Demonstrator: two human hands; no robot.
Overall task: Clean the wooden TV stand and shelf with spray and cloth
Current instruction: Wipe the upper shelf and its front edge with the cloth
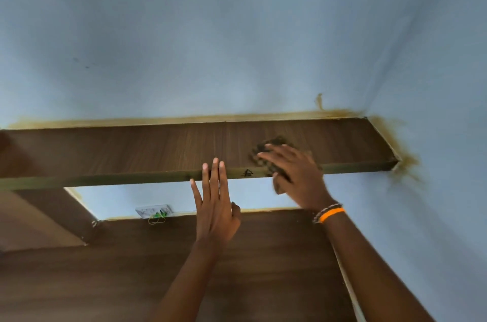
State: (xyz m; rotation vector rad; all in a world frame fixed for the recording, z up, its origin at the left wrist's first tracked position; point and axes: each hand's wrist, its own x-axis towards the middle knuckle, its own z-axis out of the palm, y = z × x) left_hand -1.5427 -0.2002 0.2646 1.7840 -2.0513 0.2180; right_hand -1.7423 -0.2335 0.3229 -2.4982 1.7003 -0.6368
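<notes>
A dark wooden shelf runs across the pale blue wall, with a greenish front edge. My right hand presses a dark checked cloth flat onto the shelf top near its right end; the fingers are spread and motion-blurred. My left hand is held flat with straight fingers, and its fingertips touch the shelf's front edge just left of the cloth. Below the shelf lies the wider wooden panel of the TV stand. No spray bottle is in view.
A wall socket with a green plug and a thin wire loop sits in the wall opening under the shelf. A slanted wooden side panel joins shelf and stand at left. The wall corner meets the shelf's right end.
</notes>
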